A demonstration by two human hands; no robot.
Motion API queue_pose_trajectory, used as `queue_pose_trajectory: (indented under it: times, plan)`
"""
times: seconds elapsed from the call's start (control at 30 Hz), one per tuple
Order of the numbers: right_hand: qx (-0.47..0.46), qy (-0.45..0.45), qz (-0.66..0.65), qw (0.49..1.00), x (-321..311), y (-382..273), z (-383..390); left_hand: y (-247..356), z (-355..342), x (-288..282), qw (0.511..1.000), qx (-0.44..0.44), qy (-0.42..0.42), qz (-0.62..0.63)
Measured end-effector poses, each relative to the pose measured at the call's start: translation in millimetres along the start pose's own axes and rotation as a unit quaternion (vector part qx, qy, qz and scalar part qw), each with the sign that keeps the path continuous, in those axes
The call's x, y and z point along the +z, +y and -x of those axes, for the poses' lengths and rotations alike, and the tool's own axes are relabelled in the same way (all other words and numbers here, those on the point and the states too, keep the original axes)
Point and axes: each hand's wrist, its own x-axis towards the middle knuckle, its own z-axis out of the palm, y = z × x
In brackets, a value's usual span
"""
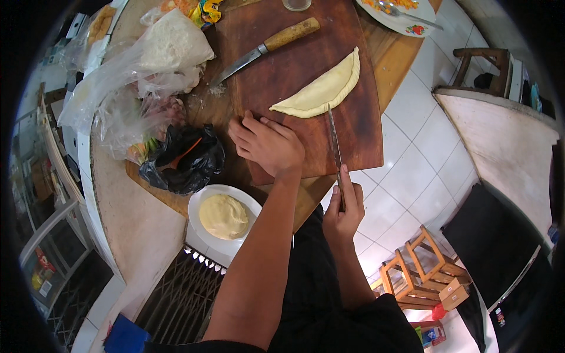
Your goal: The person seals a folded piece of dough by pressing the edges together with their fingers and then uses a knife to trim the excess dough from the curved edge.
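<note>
A half-moon dough pastry (315, 88) with a crimped edge lies on the dark wooden board (359, 141). My right hand (344, 209) grips a long, thin metal utensil (334, 138), whose tip touches the pastry's lower edge. My left hand (268, 141) rests at the board's left edge, fingers loosely bent and apart, holding nothing. Higher on the board is a knife (288, 36) with a wooden handle. A white plate (254, 207) with a pale dough mound (222, 217) sits below my left hand, partly behind my forearm.
Flour in a plastic bag (170, 44), other bagged items (159, 109) and a black bag (179, 162) crowd the left. A glass (296, 3) and a food plate (412, 29) are at the top. Wooden stools (421, 265) stand on the tiled floor (415, 159) at the right.
</note>
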Motion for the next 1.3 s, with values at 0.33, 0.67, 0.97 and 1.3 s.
queue_pose_trajectory:
  times: [0.33,0.67,0.97,1.3]
  plan:
    - [-0.032,0.030,-0.043,0.998,2.9,9.2,-0.6,3.0,1.9,1.1,0.999,-0.021,-0.025,-0.006]
    - [0.001,0.048,-0.098,0.994,17.0,12.9,7.5,-8.1,-2.5,6.7,1.000,0.015,-0.010,-0.005]
    - [0.057,0.185,-0.198,0.961,45.3,24.8,1.5,-10.3,0.5,19.5,0.999,0.018,0.029,-0.012]
    - [0.001,0.144,-0.171,0.975,37.3,28.7,-14.1,-14.3,-1.2,2.3,0.991,0.020,0.016,0.132]
